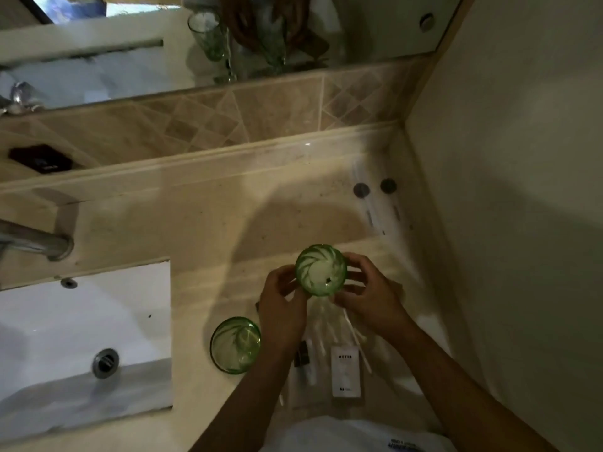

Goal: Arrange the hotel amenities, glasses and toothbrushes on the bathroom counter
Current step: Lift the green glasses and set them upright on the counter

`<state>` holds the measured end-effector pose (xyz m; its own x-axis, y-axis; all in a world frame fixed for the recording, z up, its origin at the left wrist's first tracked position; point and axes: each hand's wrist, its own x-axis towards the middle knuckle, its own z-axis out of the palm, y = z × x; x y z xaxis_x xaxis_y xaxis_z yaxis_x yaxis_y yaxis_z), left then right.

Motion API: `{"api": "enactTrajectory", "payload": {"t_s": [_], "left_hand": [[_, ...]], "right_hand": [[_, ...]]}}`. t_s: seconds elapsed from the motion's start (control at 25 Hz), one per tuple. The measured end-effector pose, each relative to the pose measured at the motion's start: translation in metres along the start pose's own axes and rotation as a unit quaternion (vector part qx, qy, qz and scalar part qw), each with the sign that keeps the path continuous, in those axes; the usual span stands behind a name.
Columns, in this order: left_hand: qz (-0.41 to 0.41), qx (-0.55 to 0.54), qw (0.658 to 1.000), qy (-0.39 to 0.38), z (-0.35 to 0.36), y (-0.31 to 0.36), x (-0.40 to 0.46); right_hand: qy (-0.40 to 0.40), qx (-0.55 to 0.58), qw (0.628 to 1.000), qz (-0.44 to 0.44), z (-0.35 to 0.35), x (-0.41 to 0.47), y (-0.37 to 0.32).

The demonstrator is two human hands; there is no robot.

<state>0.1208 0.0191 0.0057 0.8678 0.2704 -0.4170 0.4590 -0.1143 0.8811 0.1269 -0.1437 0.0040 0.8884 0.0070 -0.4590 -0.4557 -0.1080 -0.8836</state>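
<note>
Glass was the fragile thing here: you held the green tumbler up over the worktop, mouth toward the camera, and a slip would likely have dropped it onto the stone or onto the packets below. Your hold looked like fingertips only on both sides, so any smoothness of the wall, or a loosened finger while you shifted hands, seemed the probable cause. Beneath it lay the wrapped toothbrushes and a white hotel sachet, with a small dark bottle just beside them; setting the tumbler down without looking could have tipped it on that clutter. The second glass stood near your left forearm, by the sink edge, and a careless elbow might have knocked it.

Your left hand curled round the tumbler's left side, its grip partly closed on it. Your right hand cupped the right side likewise, fingers bent, both forearms reaching forward from below.
</note>
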Motion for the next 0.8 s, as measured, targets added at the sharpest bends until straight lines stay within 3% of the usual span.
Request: {"api": "enactTrajectory", "payload": {"t_s": [0.36, 0.8], "left_hand": [[0.054, -0.031, 0.998, -0.007, 0.032, 0.057, 0.061], [0.016, -0.055, 0.997, -0.047, 0.045, 0.06, 0.095]], "right_hand": [[0.041, 0.07, 0.996, -0.027, -0.017, 0.062, -0.034], [0.038, 0.066, 0.997, -0.025, -0.013, 0.104, -0.039]]}}
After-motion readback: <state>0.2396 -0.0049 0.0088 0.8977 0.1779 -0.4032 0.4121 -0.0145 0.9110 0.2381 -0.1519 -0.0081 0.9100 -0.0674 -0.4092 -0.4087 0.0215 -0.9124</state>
